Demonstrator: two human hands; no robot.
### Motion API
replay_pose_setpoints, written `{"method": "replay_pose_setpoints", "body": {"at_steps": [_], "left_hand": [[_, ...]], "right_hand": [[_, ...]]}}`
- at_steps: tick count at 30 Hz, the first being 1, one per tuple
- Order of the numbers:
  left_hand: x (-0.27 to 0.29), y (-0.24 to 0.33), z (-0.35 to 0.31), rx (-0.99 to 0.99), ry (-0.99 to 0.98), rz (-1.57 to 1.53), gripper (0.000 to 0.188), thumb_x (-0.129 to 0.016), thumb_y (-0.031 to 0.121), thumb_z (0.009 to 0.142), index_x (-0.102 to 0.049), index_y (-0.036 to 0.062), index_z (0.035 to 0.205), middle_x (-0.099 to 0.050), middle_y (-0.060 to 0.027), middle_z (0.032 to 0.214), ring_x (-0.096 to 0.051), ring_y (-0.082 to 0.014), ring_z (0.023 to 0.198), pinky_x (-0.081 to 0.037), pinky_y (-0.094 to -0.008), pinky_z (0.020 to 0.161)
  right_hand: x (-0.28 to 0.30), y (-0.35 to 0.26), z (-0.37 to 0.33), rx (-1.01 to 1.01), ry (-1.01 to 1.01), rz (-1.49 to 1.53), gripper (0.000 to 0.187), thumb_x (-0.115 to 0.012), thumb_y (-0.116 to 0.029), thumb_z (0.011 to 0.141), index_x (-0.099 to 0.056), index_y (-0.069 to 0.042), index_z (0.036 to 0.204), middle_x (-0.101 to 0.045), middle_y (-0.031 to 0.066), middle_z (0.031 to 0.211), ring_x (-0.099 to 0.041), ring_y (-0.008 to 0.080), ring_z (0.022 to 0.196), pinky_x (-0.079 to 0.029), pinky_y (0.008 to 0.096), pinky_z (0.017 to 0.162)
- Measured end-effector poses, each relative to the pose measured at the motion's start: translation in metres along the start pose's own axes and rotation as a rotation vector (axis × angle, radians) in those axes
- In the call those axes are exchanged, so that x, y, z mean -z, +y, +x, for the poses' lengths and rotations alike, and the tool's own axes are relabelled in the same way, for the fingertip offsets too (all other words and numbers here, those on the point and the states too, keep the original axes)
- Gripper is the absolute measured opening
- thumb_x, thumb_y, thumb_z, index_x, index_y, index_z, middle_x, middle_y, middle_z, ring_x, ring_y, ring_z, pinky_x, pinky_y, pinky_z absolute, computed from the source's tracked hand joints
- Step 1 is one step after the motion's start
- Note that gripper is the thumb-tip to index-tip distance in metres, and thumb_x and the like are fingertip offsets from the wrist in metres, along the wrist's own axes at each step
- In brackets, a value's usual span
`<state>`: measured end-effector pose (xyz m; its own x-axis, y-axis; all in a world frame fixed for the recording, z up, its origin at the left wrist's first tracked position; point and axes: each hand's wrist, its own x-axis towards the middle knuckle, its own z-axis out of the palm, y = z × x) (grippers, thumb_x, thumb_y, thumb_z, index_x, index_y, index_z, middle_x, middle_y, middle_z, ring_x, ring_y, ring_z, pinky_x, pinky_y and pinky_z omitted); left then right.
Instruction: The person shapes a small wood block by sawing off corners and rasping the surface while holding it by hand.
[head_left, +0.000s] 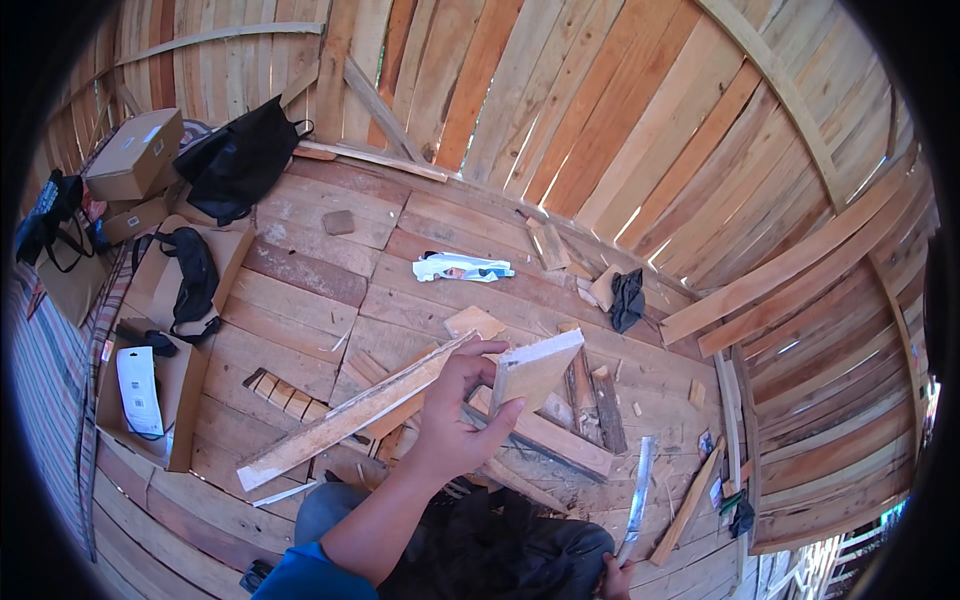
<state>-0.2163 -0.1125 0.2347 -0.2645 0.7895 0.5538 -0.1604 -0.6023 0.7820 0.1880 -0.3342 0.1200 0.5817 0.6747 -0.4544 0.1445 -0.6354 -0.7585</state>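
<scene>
In the middle of the head view my left hand (pixel 458 425) grips a short wooden board (pixel 538 368) between thumb and fingers. It is raised above the floor with its pale sawn edge upward. A long rough-edged plank (pixel 350 412) slants just left of this hand. My right hand (pixel 615 580) shows only in part at the lower edge, closed at the lower end of a machete (pixel 637 500). The machete's shiny blade points up and away; its handle is mostly hidden. My bent legs (pixel 500 530) in dark clothing lie between the hands.
Wooden offcuts, a thick beam (pixel 570 445) and chips litter the plank floor. An open cardboard box (pixel 185 425) and stacked cartons (pixel 135 160) stand left, near a black bag (pixel 240 165). A white plastic wrapper (pixel 462 267) lies farther off. Plank walls (pixel 600 110) enclose the space.
</scene>
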Motion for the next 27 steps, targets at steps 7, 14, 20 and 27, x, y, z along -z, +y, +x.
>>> {"method": "replay_pose_setpoints", "body": {"at_steps": [7,14,20,27], "left_hand": [[-0.003,0.011,-0.007,0.136,-0.151,-0.118,0.078,-0.062,0.000,0.070,-0.025,0.0033,0.140,-0.051,-0.0212,0.126,-0.055,-0.0256,0.116,-0.039,-0.0388,0.103],[0.004,0.001,-0.005,-0.075,-0.275,0.039,0.073,-0.058,0.001,0.067,-0.032,0.0041,0.135,-0.056,-0.0212,0.124,-0.059,-0.0286,0.114,-0.024,-0.0494,0.113],[-0.003,0.002,-0.004,-0.147,-0.223,-0.094,0.065,-0.057,0.002,0.066,-0.033,0.0054,0.126,-0.060,-0.0224,0.116,-0.061,-0.0292,0.113,-0.015,-0.0534,0.116],[-0.002,0.013,-0.001,-0.165,-0.319,0.003,0.053,-0.059,0.004,0.067,-0.040,0.0097,0.116,-0.062,-0.0234,0.114,-0.061,-0.0332,0.113,-0.018,-0.0551,0.115]], "right_hand": [[0.003,0.000,-0.004,0.005,-0.012,0.009,0.034,-0.069,-0.030,0.087,-0.047,-0.013,0.067,-0.044,-0.0021,0.048,-0.042,0.0101,0.034,-0.031,0.0275,0.030],[0.002,0.002,-0.001,0.050,-0.034,0.016,0.035,-0.069,-0.032,0.086,-0.048,-0.011,0.069,-0.045,-0.0008,0.048,-0.044,0.0112,0.035,-0.033,0.0273,0.031],[0.014,0.027,0.028,0.046,-0.078,0.109,0.040,-0.066,-0.022,0.086,-0.040,-0.006,0.061,-0.042,0.0079,0.042,-0.044,0.0213,0.028,-0.037,0.0370,0.025],[0.016,0.028,0.027,0.033,-0.080,0.062,0.039,-0.066,-0.025,0.086,-0.041,-0.007,0.063,-0.042,0.0076,0.043,-0.043,0.0211,0.029,-0.036,0.0362,0.026]]}}
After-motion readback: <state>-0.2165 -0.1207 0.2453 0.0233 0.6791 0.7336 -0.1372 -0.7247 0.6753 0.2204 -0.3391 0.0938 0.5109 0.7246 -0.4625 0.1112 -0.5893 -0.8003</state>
